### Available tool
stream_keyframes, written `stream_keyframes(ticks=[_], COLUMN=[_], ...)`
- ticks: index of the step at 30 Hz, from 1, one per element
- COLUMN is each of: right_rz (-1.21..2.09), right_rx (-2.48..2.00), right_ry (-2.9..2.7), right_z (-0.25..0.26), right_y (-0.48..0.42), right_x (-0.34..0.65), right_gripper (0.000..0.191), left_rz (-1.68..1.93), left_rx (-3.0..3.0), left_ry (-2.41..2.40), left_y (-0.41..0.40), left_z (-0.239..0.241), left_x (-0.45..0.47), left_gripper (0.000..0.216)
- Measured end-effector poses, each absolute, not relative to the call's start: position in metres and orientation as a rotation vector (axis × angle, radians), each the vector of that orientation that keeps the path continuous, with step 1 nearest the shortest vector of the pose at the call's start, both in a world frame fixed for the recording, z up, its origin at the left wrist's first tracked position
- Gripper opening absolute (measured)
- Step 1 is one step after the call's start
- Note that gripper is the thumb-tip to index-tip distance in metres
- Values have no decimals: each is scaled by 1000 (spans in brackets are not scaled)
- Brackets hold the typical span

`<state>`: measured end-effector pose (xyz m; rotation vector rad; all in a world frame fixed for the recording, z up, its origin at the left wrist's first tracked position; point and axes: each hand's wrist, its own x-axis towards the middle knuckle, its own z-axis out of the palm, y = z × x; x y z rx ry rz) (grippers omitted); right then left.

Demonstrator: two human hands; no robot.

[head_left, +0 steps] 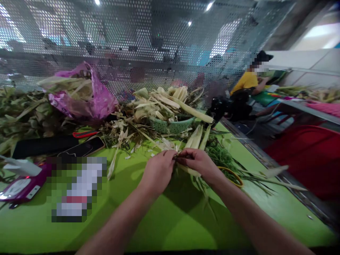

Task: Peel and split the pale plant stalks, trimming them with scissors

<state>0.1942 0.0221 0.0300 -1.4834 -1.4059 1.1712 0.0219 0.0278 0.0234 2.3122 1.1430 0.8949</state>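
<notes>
My left hand (158, 170) and my right hand (199, 162) meet over the green table (148, 226), fingers pinched together. Between them is a bundle of pale corn husk (195, 139), its long leaves pointing away and to the right. Thin strips hang below my right hand. The exact spot where the fingertips grip is partly hidden. Just beyond lie loose husk scraps (124, 132). Close to my right wrist are a heap of thin green strands (219, 154) and a yellow ring (235, 181).
Behind stands a green basket (172, 126) heaped with husks, beside a pink plastic bag (99, 101). At left lie a phone (83, 148), a red-handled tool (85, 134) and a purple power strip (29, 184). A mesh screen (127, 46) rises behind; a person in yellow (245, 83) sits beyond.
</notes>
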Motion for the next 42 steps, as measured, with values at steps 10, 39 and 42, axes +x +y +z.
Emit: stream_keyframes(ticks=[10, 39, 42], right_rz=[1222, 1181, 1137], right_rx=[-1472, -1294, -1124], right_ry=[-1406, -1579, -1516], right_z=[21, 54, 58], right_y=[26, 5, 2], right_x=[201, 192, 193], right_gripper=[26, 23, 25], left_rz=[980, 853, 891], left_rx=[2223, 1538, 1463], left_ry=[1176, 795, 684], left_y=[40, 46, 45], left_z=[30, 4, 5], left_x=[10, 32, 31], left_gripper=[9, 11, 16])
